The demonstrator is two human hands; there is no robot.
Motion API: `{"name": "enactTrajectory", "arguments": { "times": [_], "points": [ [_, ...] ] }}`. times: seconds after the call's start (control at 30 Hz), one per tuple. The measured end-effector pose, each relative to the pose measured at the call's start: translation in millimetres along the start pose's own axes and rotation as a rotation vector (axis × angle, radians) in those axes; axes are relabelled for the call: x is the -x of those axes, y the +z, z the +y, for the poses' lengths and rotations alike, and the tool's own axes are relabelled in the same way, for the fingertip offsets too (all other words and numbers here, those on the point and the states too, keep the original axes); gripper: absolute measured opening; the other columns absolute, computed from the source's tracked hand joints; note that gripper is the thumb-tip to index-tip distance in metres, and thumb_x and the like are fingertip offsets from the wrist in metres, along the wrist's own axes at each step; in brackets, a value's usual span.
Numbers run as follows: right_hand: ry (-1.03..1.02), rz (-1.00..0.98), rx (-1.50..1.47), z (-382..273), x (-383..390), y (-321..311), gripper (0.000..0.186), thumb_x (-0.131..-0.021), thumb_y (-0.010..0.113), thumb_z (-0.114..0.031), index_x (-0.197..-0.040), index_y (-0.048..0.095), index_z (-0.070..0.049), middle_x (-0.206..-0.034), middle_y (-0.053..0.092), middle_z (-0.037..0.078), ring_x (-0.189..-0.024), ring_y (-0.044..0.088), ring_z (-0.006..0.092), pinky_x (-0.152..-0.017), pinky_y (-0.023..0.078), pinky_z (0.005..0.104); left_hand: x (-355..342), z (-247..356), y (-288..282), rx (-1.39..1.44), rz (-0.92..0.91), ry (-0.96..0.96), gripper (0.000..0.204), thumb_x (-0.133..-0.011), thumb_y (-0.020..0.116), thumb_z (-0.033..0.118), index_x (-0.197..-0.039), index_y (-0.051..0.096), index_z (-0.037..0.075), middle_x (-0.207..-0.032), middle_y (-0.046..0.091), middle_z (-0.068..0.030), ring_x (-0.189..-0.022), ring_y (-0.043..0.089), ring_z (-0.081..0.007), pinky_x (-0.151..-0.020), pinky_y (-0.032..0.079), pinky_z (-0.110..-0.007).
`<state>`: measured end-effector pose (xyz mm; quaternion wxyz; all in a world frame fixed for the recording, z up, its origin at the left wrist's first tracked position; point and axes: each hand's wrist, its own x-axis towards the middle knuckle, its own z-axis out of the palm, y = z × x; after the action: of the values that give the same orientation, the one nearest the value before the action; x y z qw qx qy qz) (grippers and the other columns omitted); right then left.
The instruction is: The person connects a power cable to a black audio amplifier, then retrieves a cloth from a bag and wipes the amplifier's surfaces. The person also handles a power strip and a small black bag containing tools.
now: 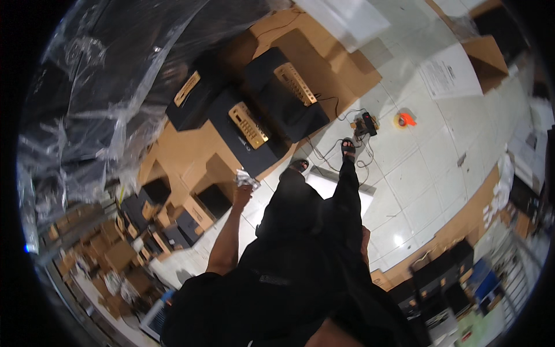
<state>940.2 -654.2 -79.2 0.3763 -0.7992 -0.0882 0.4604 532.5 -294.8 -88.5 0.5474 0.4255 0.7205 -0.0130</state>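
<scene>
My left hand is closed around a crumpled white-and-grey wad, cloth or paper, I cannot tell which. Just beyond it stands a black speaker box with a gold control panel. Two more black boxes with gold panels stand close by, one at its left and one at its right. My right hand hangs beside my right leg, mostly hidden by my dark clothes. Its fingers do not show clearly.
Flattened cardboard lies under the boxes. A black power strip with trailing cables is on the tiles near my right foot, with an orange tape dispenser beyond it. Clear plastic sheeting covers a stack at left. Cartons fill the lower left.
</scene>
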Motion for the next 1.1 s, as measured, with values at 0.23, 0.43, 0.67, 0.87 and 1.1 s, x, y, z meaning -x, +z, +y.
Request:
{"name": "enactTrajectory", "arguments": {
  "times": [0.23,0.43,0.67,0.87,1.1],
  "points": [
    [0.385,0.006,0.025,-69,-120,-109,0.035,-0.091,0.056,-0.028,-0.113,0.06,-0.001,-0.096,0.067,0.014,-0.075,0.067,0.0243,-0.057,0.052,0.0326,98,15,117,0.076,0.123,-0.188,0.024,-0.088,0.061,0.024,-0.102,0.068,0.006,-0.086,0.07,-0.0093,-0.065,0.066,-0.0193,-0.057,0.053,-0.032],
    [0.329,0.061,0.099,-121,-194,-148,0.03,-0.089,0.055,-0.026,-0.1,0.064,0.0,-0.092,0.067,0.014,-0.068,0.065,0.0231,-0.058,0.051,0.0326,144,56,144,-0.349,0.152,-0.024,0.03,-0.088,0.057,0.031,-0.101,0.069,0.006,-0.096,0.07,-0.0153,-0.087,0.069,-0.0276,-0.077,0.053,-0.037],
    [0.184,-0.279,0.717,-91,-199,-59,0.066,-0.088,0.056,-0.048,-0.123,0.054,0.008,-0.119,0.058,0.029,-0.118,0.053,0.0381,-0.101,0.041,0.0427,179,57,165,-0.372,0.052,-0.156,0.033,-0.088,0.061,0.028,-0.107,0.067,0.002,-0.098,0.07,-0.0157,-0.092,0.068,-0.028,-0.08,0.054,-0.037],
    [0.411,-0.496,0.699,-118,-186,-25,0.071,-0.089,0.054,-0.045,-0.131,0.043,0.01,-0.123,0.055,0.031,-0.118,0.053,0.04,-0.102,0.041,0.0434,175,75,168,-0.508,-0.043,-0.15,0.036,-0.089,0.061,0.031,-0.11,0.065,0.002,-0.098,0.07,-0.017,-0.092,0.069,-0.0281,-0.08,0.054,-0.035],
    [0.341,-0.527,0.803,-113,-191,-33,0.059,-0.089,0.057,-0.04,-0.122,0.049,0.009,-0.119,0.057,0.029,-0.113,0.056,0.0406,-0.097,0.045,0.045,161,91,184,-0.452,-0.141,-0.293,0.058,-0.087,0.06,0.044,-0.121,0.058,-0.003,-0.109,0.066,-0.0224,-0.103,0.065,-0.0307,-0.088,0.051,-0.037]
  ]
}}
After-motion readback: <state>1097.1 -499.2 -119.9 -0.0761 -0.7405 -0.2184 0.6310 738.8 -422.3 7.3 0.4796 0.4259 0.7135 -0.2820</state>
